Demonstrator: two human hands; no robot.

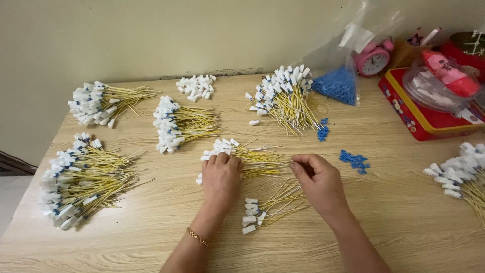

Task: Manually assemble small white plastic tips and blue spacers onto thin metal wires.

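At centre frame, the left hand (221, 178) presses flat on a bundle of yellow wires (252, 157), pinning its white connector ends, while the right hand (318, 183) pinches the wires' free tips, apparently to draw strands out. A smaller bundle (268, 205) lies just below, between the hands. Sorted heaps (83, 177) fan across the table (404, 222) at left; loose blue caps (355, 161) sit near the right hand.

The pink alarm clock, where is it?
In the head view, the pink alarm clock stands at the far right of the table by the wall, behind the clear bag of blue pieces and left of the red tin.
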